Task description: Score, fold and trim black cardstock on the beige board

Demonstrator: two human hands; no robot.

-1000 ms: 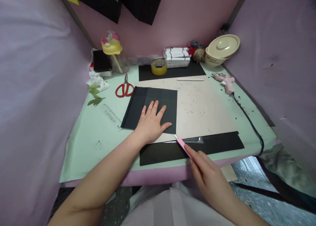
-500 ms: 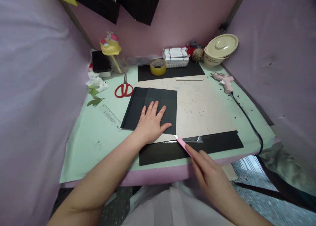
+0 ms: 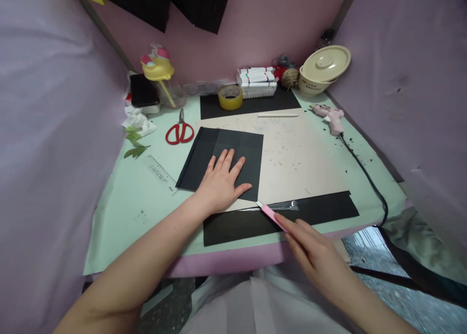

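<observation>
My left hand (image 3: 222, 180) lies flat with its fingers spread on a folded black sheet (image 3: 241, 146), which rests on a pale board (image 3: 292, 158). In my right hand (image 3: 306, 241) is a pink craft knife (image 3: 272, 214), its blade pointing up and left. The blade tip is at the lower right corner of the folded sheet; whether it touches the sheet I cannot tell. Under the knife lies a long black strip (image 3: 233, 229) along the near edge, with a clear plastic piece (image 3: 288, 206) on it.
Red-handled scissors (image 3: 180, 132), a clear ruler (image 3: 160, 173) and leaves (image 3: 134, 151) lie left. At the back are yellow tape (image 3: 230, 98), white markers (image 3: 257, 83) and a lidded bowl (image 3: 319, 73). A pink glue gun (image 3: 332, 119) with a black cord lies right.
The view has shifted slightly. The folded black sheet has turned a little under my left hand, its lower right corner now nearer to me. My right hand still holds the knife close to that corner.
</observation>
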